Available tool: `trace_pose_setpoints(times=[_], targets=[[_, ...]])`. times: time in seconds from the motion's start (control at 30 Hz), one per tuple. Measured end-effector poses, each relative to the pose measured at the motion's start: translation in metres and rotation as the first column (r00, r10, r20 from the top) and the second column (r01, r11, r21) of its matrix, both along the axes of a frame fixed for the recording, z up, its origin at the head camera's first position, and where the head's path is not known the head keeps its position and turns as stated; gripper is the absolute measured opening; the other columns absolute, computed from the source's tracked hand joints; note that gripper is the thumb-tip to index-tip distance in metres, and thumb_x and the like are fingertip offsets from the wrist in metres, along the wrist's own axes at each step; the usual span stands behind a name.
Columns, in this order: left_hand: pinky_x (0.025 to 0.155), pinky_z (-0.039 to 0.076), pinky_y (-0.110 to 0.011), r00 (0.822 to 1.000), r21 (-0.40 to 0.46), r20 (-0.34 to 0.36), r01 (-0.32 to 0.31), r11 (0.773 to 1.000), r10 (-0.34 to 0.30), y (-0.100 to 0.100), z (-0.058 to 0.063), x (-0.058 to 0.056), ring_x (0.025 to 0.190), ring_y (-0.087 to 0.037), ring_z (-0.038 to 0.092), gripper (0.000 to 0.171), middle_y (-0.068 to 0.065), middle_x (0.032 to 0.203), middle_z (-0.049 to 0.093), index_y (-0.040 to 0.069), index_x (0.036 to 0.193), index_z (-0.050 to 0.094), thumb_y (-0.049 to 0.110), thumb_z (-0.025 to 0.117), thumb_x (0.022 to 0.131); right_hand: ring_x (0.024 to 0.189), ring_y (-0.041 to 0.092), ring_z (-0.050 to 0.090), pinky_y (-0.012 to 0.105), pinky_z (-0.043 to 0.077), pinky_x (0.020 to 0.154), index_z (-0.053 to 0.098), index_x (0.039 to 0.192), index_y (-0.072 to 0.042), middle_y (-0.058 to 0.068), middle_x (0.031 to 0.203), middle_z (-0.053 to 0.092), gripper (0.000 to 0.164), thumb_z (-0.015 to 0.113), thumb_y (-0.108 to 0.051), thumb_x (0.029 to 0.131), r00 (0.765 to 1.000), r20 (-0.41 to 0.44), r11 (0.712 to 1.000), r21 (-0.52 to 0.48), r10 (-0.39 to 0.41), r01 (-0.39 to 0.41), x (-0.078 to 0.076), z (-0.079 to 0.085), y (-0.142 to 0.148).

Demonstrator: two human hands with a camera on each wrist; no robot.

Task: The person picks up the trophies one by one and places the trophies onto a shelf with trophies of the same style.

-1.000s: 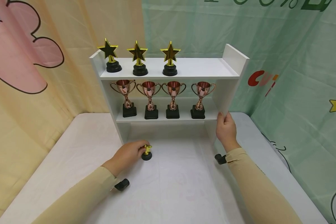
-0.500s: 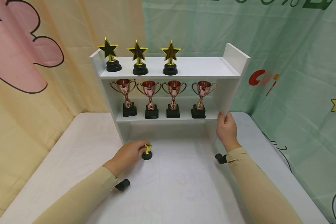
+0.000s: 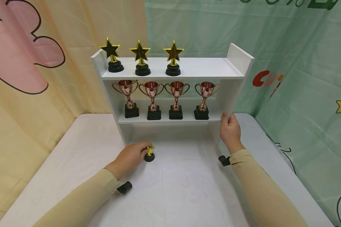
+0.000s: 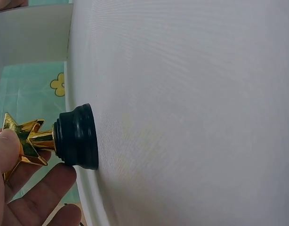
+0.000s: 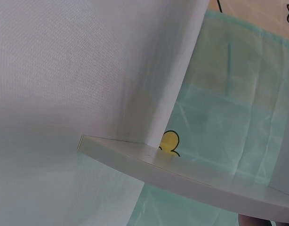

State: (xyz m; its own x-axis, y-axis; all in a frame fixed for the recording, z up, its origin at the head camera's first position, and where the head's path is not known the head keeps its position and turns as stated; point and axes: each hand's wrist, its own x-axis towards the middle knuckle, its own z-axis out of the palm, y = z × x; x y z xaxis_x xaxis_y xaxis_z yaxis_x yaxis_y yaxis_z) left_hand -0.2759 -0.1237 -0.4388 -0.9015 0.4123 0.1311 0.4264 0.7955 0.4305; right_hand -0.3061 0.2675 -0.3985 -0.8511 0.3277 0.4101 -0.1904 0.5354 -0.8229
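Observation:
My left hand (image 3: 133,157) pinches a small gold star trophy (image 4: 29,141) by its star, between thumb and fingers. Its round black base (image 4: 77,137) is down at the white tabletop, in front of the shelf. With my right hand (image 3: 230,132) I grip the right side panel of the white shelf unit (image 3: 173,122), near the middle board's height. Only a bit of a fingertip shows low in the right wrist view. Three gold star trophies (image 3: 141,58) stand on the top board, toward its left. Several bronze two-handled cups (image 3: 176,100) on square black bases line the middle board.
The white-covered table (image 3: 182,189) extends around the shelf. A yellowish curtain (image 3: 71,47) hangs at the left and behind, a green printed curtain (image 3: 295,47) behind and at the right. A black wrist device (image 3: 124,187) sits under the left sleeve, another (image 3: 224,160) under the right.

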Motion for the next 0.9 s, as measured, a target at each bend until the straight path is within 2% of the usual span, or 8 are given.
trace_pose_setpoints(times=[0.47, 0.9], targets=[[0.103, 0.057, -0.045, 1.000, -0.011, -0.023, 0.004, 1.000, -0.004, -0.0005, -0.0008, -0.0004, 0.115, -0.021, 0.072, 0.023, 0.002, 0.124, 0.076, 0.021, 0.127, 0.071, 0.016, 0.064, 0.106, 0.124, 0.037, 0.056, 0.061, 0.045, 0.108, 0.052, 0.149, -0.006, 0.022, 0.143, 0.061, 0.050, 0.038, -0.039, 0.115, 1.000, 0.011, 1.000, -0.007, 0.008, -0.008, -0.0013, 0.0010, 0.0006], [0.106, 0.056, -0.046, 0.998, -0.027, -0.046, 0.033, 0.999, -0.034, -0.0012, -0.0042, -0.0011, 0.123, -0.023, 0.071, 0.029, 0.001, 0.132, 0.074, 0.019, 0.134, 0.070, 0.016, 0.063, 0.106, 0.113, 0.036, 0.055, 0.059, 0.046, 0.100, 0.053, 0.147, -0.005, 0.024, 0.135, 0.063, 0.051, 0.036, -0.041, 0.115, 1.000, 0.018, 1.000, 0.004, 0.001, -0.001, -0.0009, -0.0011, 0.0013]])
